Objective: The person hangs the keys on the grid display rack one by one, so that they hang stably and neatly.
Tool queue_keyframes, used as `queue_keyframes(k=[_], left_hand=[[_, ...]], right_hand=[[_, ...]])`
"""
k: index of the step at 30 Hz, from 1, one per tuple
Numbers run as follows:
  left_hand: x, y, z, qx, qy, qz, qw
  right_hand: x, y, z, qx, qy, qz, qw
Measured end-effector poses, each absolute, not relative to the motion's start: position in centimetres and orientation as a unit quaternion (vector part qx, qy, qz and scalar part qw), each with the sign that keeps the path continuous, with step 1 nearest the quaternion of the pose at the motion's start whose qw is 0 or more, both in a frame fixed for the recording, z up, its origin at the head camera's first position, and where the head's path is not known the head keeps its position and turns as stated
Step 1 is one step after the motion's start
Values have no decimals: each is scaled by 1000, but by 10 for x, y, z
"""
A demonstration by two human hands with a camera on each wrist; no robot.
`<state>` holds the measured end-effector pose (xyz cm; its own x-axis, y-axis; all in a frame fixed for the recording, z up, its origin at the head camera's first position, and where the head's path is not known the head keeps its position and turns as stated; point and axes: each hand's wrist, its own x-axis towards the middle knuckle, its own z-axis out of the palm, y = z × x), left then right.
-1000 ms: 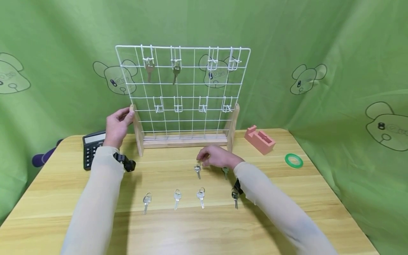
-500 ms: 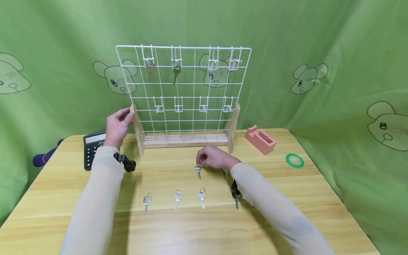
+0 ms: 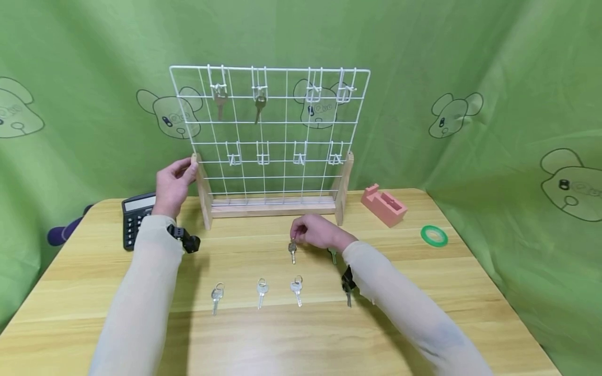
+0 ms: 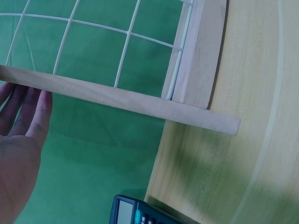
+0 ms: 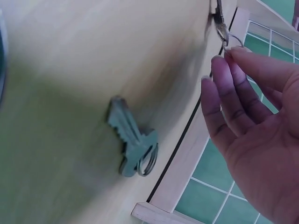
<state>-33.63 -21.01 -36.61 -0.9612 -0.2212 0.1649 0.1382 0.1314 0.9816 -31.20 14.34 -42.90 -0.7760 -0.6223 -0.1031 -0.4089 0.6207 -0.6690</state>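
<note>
Clearly, the right hand (image 3: 316, 231) is the nearer one to the silver metal key with a split ring (image 3: 293, 249): its thumb and forefinger pinch the ring, the other fingers loosely bent. From those fingertips the key extends toward the person, its long axis running almost straight away from the white wire grid rack (image 3: 270, 122), ring end nearest the rack and blade tip nearest the person. Whether that tip touches the pale wood-grain worktop (image 3: 263, 344) cannot be told.

The rack stands beyond this hand, its white wire hooks (image 3: 299, 158) higher than the key. Well apart, the left hand (image 3: 171, 187) grips the top of the rack's left wooden upright (image 3: 203, 193), thumb in front. A second, greenish-looking metal key (image 5: 135, 144) lies just beside the right wrist, roughly parallel to the pinched one.
</note>
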Motion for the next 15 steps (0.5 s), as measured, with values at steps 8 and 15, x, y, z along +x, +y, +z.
queue_keyframes(k=[8, 15], left_hand=[[-337, -209, -366, 31, -740, -659, 132], [-334, -210, -365, 33, -743, -656, 130]], right_hand=[[-307, 149, -424, -285, 880, -354, 139], [-302, 151, -418, -291, 880, -359, 114]])
